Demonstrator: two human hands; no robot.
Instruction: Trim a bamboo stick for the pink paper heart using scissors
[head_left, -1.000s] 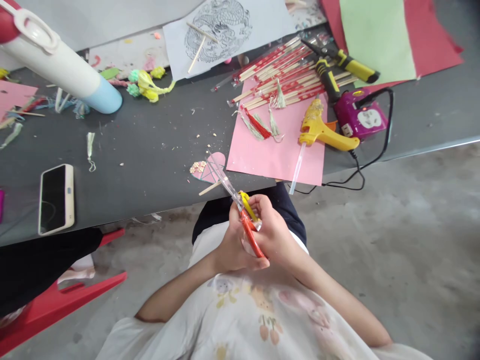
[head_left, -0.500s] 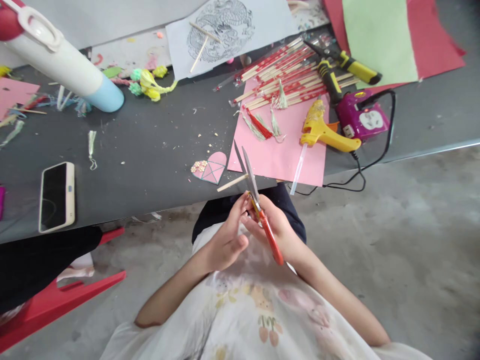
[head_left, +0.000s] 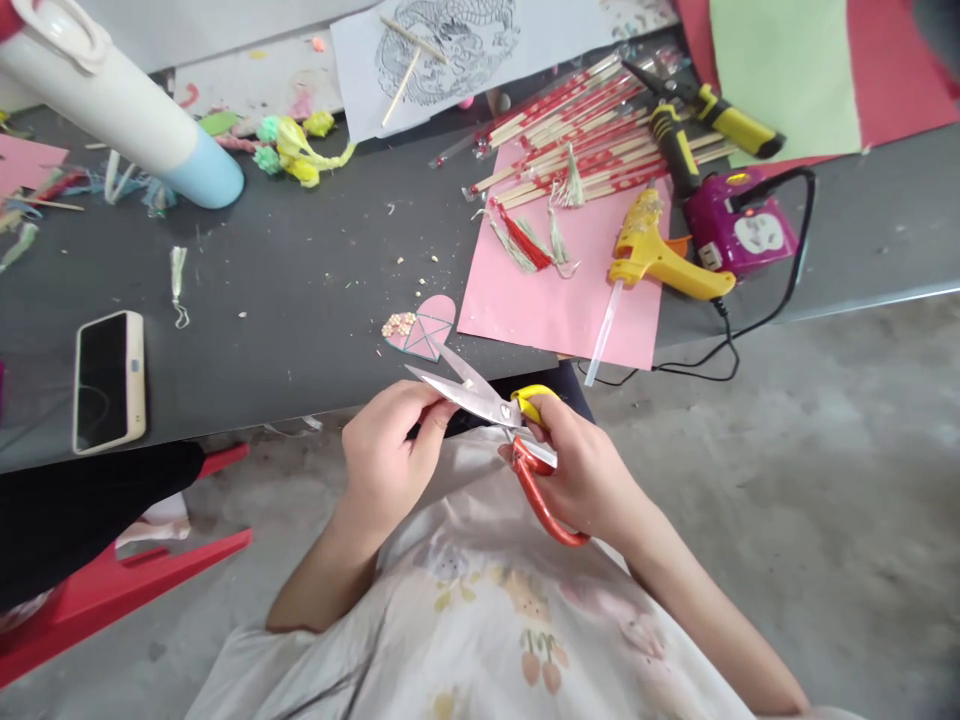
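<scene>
My right hand grips a pair of scissors with one yellow and one orange-red handle loop. Its blades are spread and point left, toward my left hand. That hand is closed in a pinch at the blades on a thin wooden stick; only a small pale end shows between the blades, and the rest is hidden. Just beyond the blade tips, a pink paper heart with dark crossing lines lies at the table edge. Small cream-coloured pieces cover part of its left lobe.
Pink paper bears tassels and red-wrapped chopsticks. Right of these are a yellow glue gun, a purple corded box and pliers. A phone and a bottle are on the left.
The scissors have opened and swung from pointing away to pointing left. My left hand has moved left and closed into a pinch; the stick seen beside the blades is now mostly hidden.
</scene>
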